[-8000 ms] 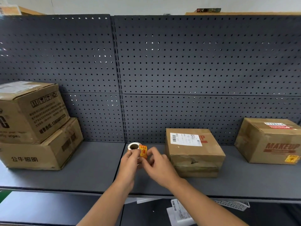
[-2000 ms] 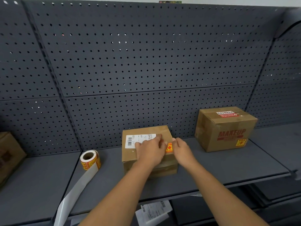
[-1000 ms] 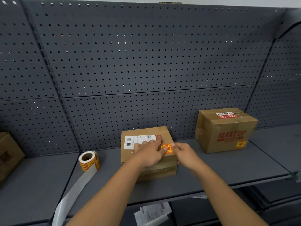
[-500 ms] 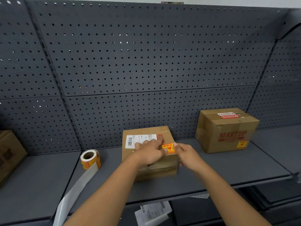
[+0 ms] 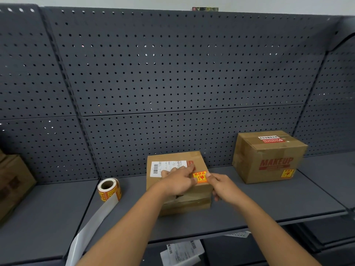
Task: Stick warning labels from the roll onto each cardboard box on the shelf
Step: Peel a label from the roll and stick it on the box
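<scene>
Far out to the left of the left hand, a stack of cardboard boxes sits at the frame edge, only partly in view. Nearer that hand, still to its left and apart from it, the label roll stands on the grey shelf, and its bare backing strip trails forward over the shelf lip. The left hand lies palm down on top of the middle box, fingers fairly straight and spread over the white shipping label, pressing down. Just off its fingertips to the right, the red and yellow warning label sits on the box's top near the front right corner, between the two hands. The right hand holds that corner: its thumb tip meets the label's right edge and its fingers curl down the box's side. Well to the right of this hand and further back stands the MAKEUP box, with a like sticker on its front face. Below both forearms, loose papers lie under the shelf.
</scene>
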Motion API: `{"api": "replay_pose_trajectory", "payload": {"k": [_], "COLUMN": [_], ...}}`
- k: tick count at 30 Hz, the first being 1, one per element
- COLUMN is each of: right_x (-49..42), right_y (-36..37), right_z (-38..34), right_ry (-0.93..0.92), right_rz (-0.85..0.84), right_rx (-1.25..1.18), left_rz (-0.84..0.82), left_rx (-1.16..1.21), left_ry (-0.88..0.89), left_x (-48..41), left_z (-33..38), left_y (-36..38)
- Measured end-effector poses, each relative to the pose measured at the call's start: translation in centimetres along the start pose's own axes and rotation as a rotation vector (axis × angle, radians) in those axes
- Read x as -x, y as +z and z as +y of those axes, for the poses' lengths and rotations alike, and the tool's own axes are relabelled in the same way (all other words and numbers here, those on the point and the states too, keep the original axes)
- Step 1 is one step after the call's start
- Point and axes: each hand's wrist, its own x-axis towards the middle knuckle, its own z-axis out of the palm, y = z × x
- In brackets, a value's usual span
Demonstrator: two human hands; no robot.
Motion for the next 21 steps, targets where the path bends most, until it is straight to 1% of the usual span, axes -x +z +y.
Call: {"api": "replay_pose_trajectory", "payload": {"k": [3,7,9,13,15,18,21], "right_x": [-0.2,-0.7,-1.1,-2.2,-2.5,-2.7,-2.8], "right_y": [0.1,0.5,0.7,1.1,1.3,1.5,1.7], "right_z": [-0.2,-0.5,-0.5,-0.7,-0.5,-0.3,-0.3], "right_ry": [0.037,0.061,0.039,-0.013,-0.023,-0.015,0.002], "right_rz": [0.018,0.113,0.155,0.210,0.229,0.222,0.216], "right_rx": [0.008,0.032,0.060,0.129,0.142,0.132,0.101], "left_rz": [0.083,0.328,0.411,0.445,0.471,0.493,0.492], "left_rx": [-0.011,-0.071,-0.090,-0.118,-0.168,-0.237,-0.205], "left_ry": [0.054,0.081,0.073,0.052,0.060,0.065,0.063], "left_x": [-0.4,-0.3,-0.4,-0.9,-0.9,-0.9,-0.8], "left_z": [-0.6,-0.9,-0.6,-0.6,-0.7,-0.7,-0.5], "left_y": [0.9,2.5,3.0,3.4,3.5,3.8,3.7]}}
